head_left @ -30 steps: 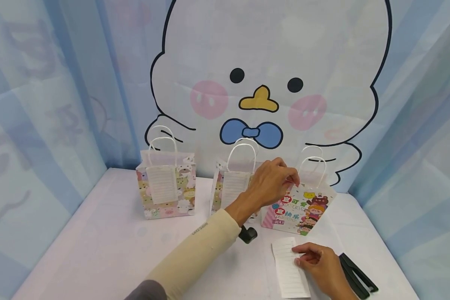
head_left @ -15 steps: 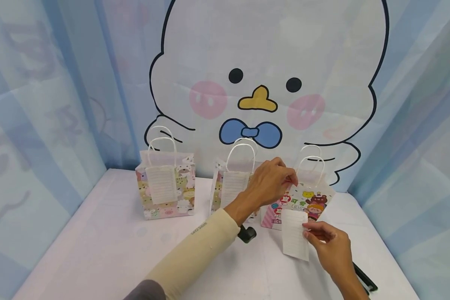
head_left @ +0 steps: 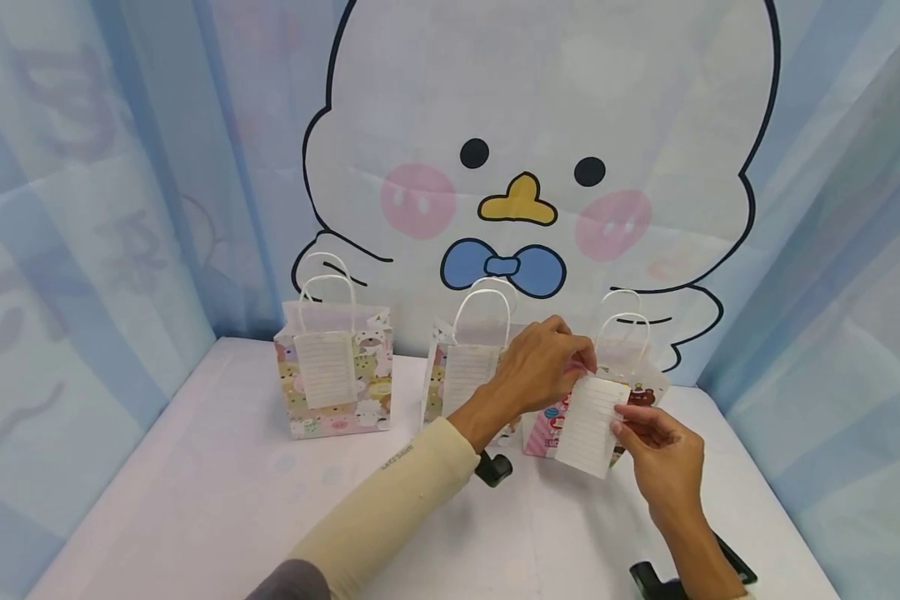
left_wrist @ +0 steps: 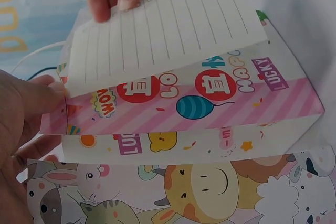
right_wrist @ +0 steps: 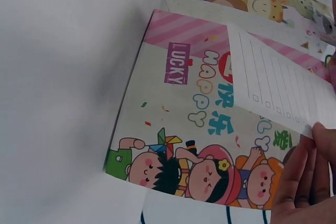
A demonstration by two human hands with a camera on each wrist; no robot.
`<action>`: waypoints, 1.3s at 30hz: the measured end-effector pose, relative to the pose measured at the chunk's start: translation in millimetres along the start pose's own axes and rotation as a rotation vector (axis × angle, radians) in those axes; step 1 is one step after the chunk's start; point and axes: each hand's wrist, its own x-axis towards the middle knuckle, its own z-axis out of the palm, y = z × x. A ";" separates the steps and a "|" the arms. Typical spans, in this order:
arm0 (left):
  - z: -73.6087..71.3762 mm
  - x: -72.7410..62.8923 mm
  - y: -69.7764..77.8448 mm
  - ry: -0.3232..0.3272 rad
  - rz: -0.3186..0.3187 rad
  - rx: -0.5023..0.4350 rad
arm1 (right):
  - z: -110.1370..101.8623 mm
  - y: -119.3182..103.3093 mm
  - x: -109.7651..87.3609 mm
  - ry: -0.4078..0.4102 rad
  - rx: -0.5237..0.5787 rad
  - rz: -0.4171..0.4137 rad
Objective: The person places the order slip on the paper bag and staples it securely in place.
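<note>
A gift bag [head_left: 543, 429] with white rope handles, pink stripes and cartoon children stands at the right of the table. My left hand [head_left: 536, 362] pinches its top left edge. In the left wrist view the thumb lies right at the corner of a lined white note sheet [left_wrist: 163, 35]. That sheet, small boxes printed along one side, is held between thumb and fingers of my right hand [head_left: 667, 454] by its right edge. It slants over the bag's printed front, covering part of it, as the right wrist view shows with the bag [right_wrist: 173, 114] behind.
Two animal-print gift bags stand to the left: one [head_left: 371, 408] at far left, another [head_left: 431, 400] partly behind my left arm. Each has a lined sheet on its front. A dark stapler [head_left: 735, 558] lies at lower right, mostly behind my right forearm. A cartoon curtain [head_left: 525, 83] hangs behind.
My right hand has lifted the note sheet off the table and carried it up and away from me to the bag's front. My left hand has stayed at the bag's edge.
</note>
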 end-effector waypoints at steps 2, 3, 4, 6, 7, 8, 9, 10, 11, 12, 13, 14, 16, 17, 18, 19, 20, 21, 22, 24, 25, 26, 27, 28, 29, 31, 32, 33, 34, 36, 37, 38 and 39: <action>0.6 0.1 0.0 -0.001 0.001 0.004 | 2.8 -1.7 1.2 0.002 0.019 -0.001; 0.6 0.0 0.1 -0.001 0.003 0.007 | 4.0 -2.5 1.9 0.006 0.025 -0.001; 0.7 -0.1 0.1 -0.001 0.004 0.009 | 5.1 -2.9 2.3 0.010 0.031 -0.002; 0.8 -0.2 0.1 -0.001 0.006 0.014 | 7.0 -4.0 3.7 0.021 0.041 -0.008; 0.9 -0.3 0.1 -0.001 0.007 0.014 | 7.9 -4.5 4.4 0.026 0.049 -0.008; 0.8 -0.5 0.1 -0.001 0.008 0.014 | 8.5 -5.1 5.1 0.031 0.058 -0.009; 0.7 -0.6 0.2 0.000 0.008 0.017 | 9.0 -5.5 6.0 0.035 0.064 -0.009; 0.7 -0.7 0.1 0.002 0.008 0.019 | 9.5 -5.7 6.6 0.036 0.067 -0.012; 0.7 -0.7 0.0 0.004 0.008 0.025 | 9.8 -6.0 7.4 0.036 0.073 -0.012; 0.7 -0.7 -0.1 0.008 0.008 0.030 | 10.0 -6.1 8.1 0.036 0.074 -0.013; 0.8 -0.7 -0.3 0.013 0.008 0.035 | 10.3 -6.2 8.7 0.036 0.070 -0.012; 0.9 -0.7 -0.4 0.017 0.006 0.040 | 10.5 -6.0 9.3 0.034 0.063 -0.014; 1.5 -0.4 -0.8 0.024 0.003 0.048 | 10.3 -5.8 9.8 0.028 0.050 -0.019; 1.7 -0.4 -1.0 0.027 0.003 0.050 | 9.9 -5.5 10.1 0.026 0.046 -0.016; 2.0 -0.3 -1.1 0.029 0.003 0.049 | 9.0 -5.1 10.0 0.023 0.038 -0.014; 2.2 -0.3 -1.2 0.031 0.003 0.047 | 7.7 -4.6 9.7 0.020 0.027 -0.009; 2.2 -0.3 -1.1 0.032 0.004 0.043 | 5.9 -4.0 9.4 0.016 0.021 -0.005; 2.2 -0.3 -1.2 0.034 0.006 0.042 | 3.7 -3.4 9.0 0.012 0.016 -0.001; 2.2 -0.3 -1.2 0.038 0.011 0.041 | 1.4 -2.0 8.7 0.009 0.011 0.005; 2.1 -0.3 -1.4 0.041 0.016 0.040 | -4.0 0.3 7.6 0.000 -0.001 0.014; 1.8 -0.5 -1.2 0.043 0.017 0.040 | -6.8 1.8 7.0 -0.004 -0.009 0.019; 1.7 -0.5 -1.2 0.044 0.018 0.042 | -9.5 3.4 6.7 -0.007 -0.018 0.020; 1.7 -0.5 -1.4 0.046 0.020 0.044 | -12.4 5.3 6.3 -0.008 -0.036 0.023; 1.6 -0.6 -1.3 0.046 0.019 0.044 | -15.2 6.8 5.7 -0.007 -0.057 0.028; 1.5 -0.6 -1.3 0.047 0.018 0.043 | -18.1 8.6 5.0 -0.007 -0.084 0.032; 1.5 -0.5 -1.1 0.048 0.016 0.037 | -24.0 12.1 3.7 -0.004 -0.151 0.038; 1.6 -0.4 -1.0 0.048 0.015 0.035 | -27.0 13.7 3.1 0.000 -0.185 0.040; 1.8 -0.2 -0.9 0.049 0.015 0.032 | -30.2 15.3 2.3 0.003 -0.221 0.043; 1.9 -0.2 -0.5 0.049 0.015 0.029 | -33.5 16.9 1.2 0.005 -0.253 0.044; 2.3 0.2 -0.1 0.048 0.016 0.026 | -40.6 20.8 -1.0 0.006 -0.312 0.039; 2.5 0.2 0.2 0.048 0.017 0.025 | -44.3 22.9 -2.2 0.005 -0.337 0.037; 2.6 0.1 0.5 0.047 0.017 0.025 | -47.9 25.3 -3.8 0.002 -0.359 0.030; 2.8 0.3 0.5 0.046 0.017 0.025 | -51.9 27.9 -5.0 -0.003 -0.383 0.021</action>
